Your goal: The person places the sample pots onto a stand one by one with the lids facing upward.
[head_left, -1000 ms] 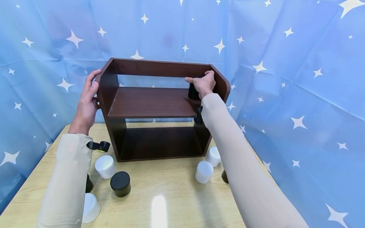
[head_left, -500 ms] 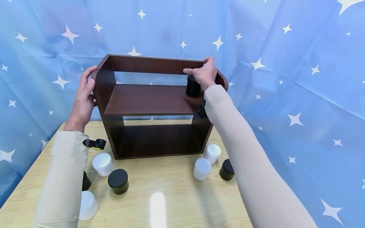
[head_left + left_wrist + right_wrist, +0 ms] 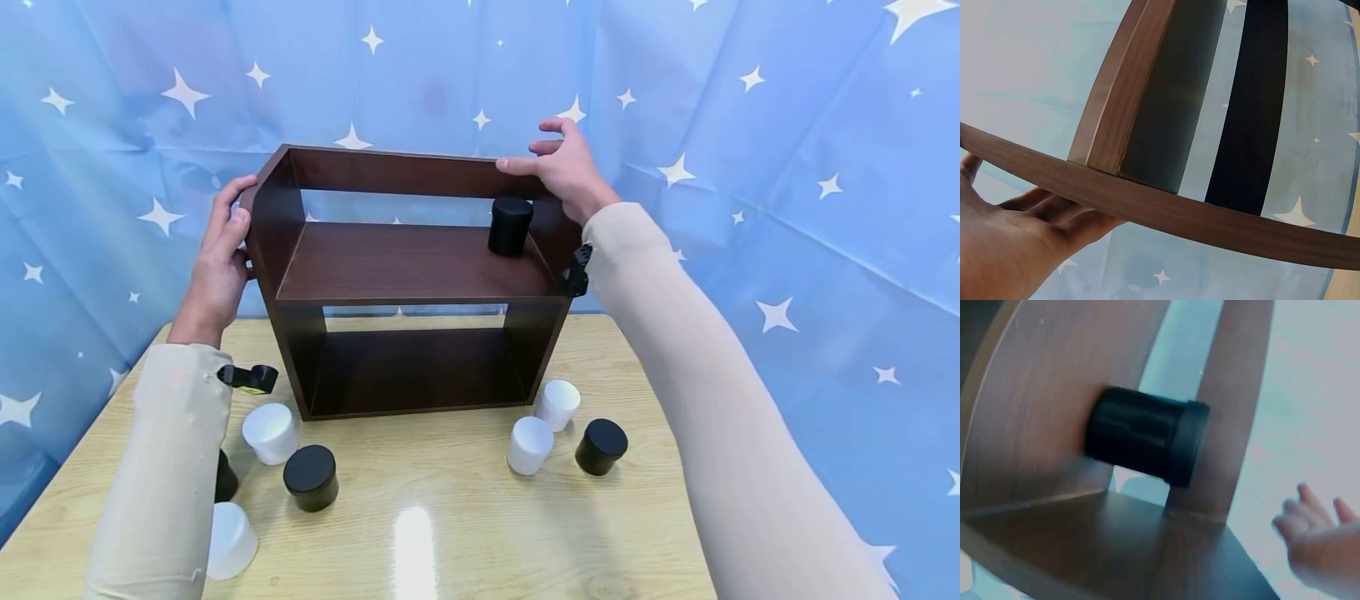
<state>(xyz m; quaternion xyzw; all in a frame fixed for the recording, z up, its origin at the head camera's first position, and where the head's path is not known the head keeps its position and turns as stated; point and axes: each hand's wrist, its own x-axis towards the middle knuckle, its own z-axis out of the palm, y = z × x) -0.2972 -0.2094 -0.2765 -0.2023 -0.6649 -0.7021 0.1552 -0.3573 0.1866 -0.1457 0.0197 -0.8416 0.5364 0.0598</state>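
Note:
A dark brown two-tier shelf (image 3: 405, 262) stands on the table. My left hand (image 3: 215, 262) rests against the outside of its left side panel, near the top. In the left wrist view the fingers of that hand (image 3: 1016, 231) lie along the panel's outer face. On the upper tier, toward the right end, a black lidded jar (image 3: 511, 227) stands upright. My right hand (image 3: 566, 167) is above the shelf's upper right corner, fingers spread and holding nothing. The right wrist view has the black jar (image 3: 1144, 434) apart from the fingers (image 3: 1310, 519).
On the table (image 3: 465, 517), a white jar (image 3: 270, 433), a black jar (image 3: 311, 477) and another white jar (image 3: 231, 542) stand at left; a further black one is partly behind the left sleeve. Two white jars (image 3: 530, 446) and a black jar (image 3: 602, 447) stand at right.
My right hand has let go of the black jar on the upper tier and risen up and to the right. The left hand keeps its place on the side panel.

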